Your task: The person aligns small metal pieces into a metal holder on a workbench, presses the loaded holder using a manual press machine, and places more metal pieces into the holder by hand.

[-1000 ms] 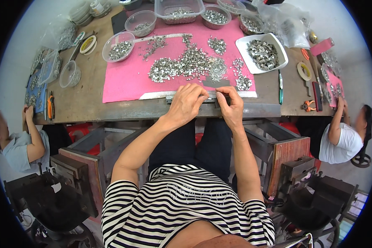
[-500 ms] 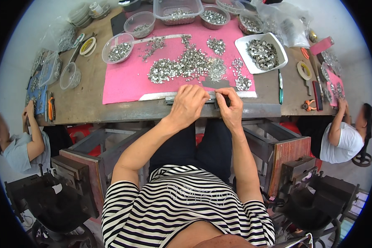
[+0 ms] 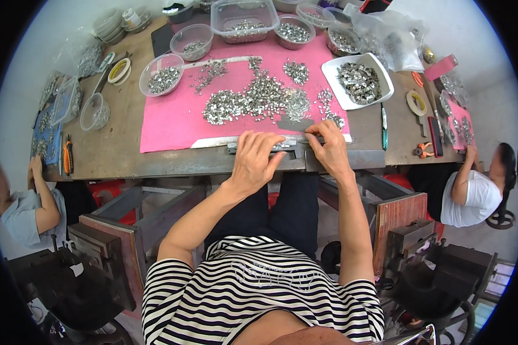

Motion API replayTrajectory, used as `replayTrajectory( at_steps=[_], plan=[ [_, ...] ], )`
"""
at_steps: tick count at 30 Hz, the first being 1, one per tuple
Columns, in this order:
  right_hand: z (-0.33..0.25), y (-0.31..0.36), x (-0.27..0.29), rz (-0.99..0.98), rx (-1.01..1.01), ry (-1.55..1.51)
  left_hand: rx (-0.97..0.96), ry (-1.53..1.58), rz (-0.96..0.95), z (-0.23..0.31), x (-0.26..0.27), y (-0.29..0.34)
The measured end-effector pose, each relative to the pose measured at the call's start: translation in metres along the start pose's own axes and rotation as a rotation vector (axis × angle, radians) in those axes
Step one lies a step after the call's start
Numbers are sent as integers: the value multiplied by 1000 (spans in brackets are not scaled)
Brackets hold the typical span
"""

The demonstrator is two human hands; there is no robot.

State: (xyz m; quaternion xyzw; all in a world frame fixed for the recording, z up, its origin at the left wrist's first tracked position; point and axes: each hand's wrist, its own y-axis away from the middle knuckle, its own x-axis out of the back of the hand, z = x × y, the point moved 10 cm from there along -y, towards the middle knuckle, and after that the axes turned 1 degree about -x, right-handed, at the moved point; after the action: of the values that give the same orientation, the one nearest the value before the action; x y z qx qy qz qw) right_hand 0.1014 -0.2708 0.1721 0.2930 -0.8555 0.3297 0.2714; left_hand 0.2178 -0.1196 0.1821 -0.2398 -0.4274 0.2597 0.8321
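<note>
A narrow metal fixture (image 3: pixel 293 150) lies along the table's front edge. My left hand (image 3: pixel 253 158) rests over its left part, fingers stretched forward and thumb spread apart. At its right end, my right hand (image 3: pixel 331 152) has thumb and index finger brought together near the edge of a small dark grey plate (image 3: pixel 293 124); whatever the fingertips hold is too small to make out. Just beyond both hands, a large heap of small silvery metal pieces (image 3: pixel 244 100) covers the pink mat (image 3: pixel 161 129). Beside the plate sits a pile of thin, shiny bits (image 3: pixel 297 104).
A white tray (image 3: pixel 328 72) of metal parts stands right of the mat. Clear tubs, including a round bowl (image 3: pixel 162 75), line the left and back. A green-handled tool (image 3: pixel 384 129), tape roll (image 3: pixel 416 103) and orange pliers (image 3: pixel 424 150) lie rightward. Co-workers sit at both sides.
My right hand has moved slightly right, away from the left hand. The left thumb has spread from its fingers, uncovering more of the fixture. The whole view has shifted slightly.
</note>
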Motion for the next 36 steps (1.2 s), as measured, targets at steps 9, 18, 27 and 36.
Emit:
replayTrajectory(
  at_steps=[9,18,27,36],
  plan=[
    [10,-30,-30,-445,-119,54,7,-74,83,-9,3,24],
    [-12,-32,-37,-435,213,168,2,-93,119,-11,6,24],
    [-24,-66,-17,-206,134,109,47,20,140,-11,23,24],
    [-57,-154,-124,-174,348,59,70,-207,110,-154,63,-60]
  ],
)
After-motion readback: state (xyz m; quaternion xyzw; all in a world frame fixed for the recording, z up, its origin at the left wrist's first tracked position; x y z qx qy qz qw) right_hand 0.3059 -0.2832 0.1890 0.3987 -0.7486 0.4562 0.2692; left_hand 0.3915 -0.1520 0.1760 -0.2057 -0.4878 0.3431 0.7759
